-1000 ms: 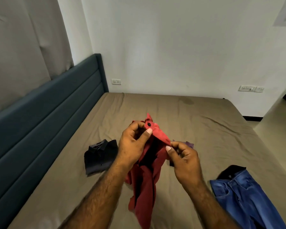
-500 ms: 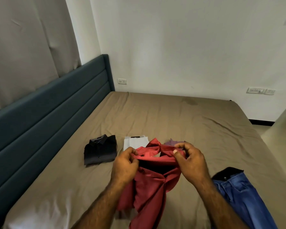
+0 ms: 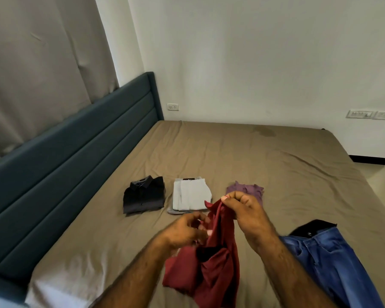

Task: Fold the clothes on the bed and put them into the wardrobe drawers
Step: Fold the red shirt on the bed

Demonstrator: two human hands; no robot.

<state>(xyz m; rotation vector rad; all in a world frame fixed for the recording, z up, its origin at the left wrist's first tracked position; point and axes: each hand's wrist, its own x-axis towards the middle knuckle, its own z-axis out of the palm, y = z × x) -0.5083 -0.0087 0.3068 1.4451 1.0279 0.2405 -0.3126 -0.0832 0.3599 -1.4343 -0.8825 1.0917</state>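
While the red shirt (image 3: 211,270) hangs bunched over the near edge of the bed (image 3: 276,170), the right hand (image 3: 247,215) pinches its top and the left hand (image 3: 187,230) curls blurry fingers into the cloth, so can't tell its grip. Blue jeans (image 3: 333,263) lie just right. Further back sit folded black (image 3: 145,194), white (image 3: 190,194) and purple (image 3: 247,188) shirts in a row.

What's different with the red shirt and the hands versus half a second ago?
The right hand has lifted its pinched edge of the red shirt higher; the left hand has dropped lower, blurred, fingers in the cloth. The black shirt, white garment, purple garment and jeans stayed put.
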